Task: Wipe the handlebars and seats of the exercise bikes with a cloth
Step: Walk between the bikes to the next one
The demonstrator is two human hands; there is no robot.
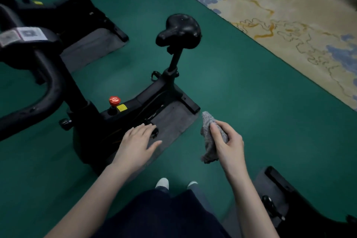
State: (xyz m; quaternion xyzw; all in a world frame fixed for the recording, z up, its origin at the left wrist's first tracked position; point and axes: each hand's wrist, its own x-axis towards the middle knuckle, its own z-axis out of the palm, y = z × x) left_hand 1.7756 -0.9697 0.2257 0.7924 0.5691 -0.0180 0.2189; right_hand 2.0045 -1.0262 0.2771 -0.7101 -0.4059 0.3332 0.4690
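Dark trousers and two white shoes show at the bottom, and two bare arms reach out above them. The right hand has its fingers curled round a crumpled grey fuzzy cloth and holds it in the air over the green floor, just past the corner of the grey mat. The left hand is flat and spread out, holding nothing, over the low black body of the nearest bike. I cannot tell if it touches the bike. The cloth is not on the black padded seat or on the curved black handlebar right now. No wet or clean marks show, so I cannot tell if either has been wiped. I think the seat comes next, since it is straight ahead. Two more bikes need doing: one behind and one by the right leg. The floor to the right of the seat is wide open for stepping. The bike by the right leg is close, so that side is tight.
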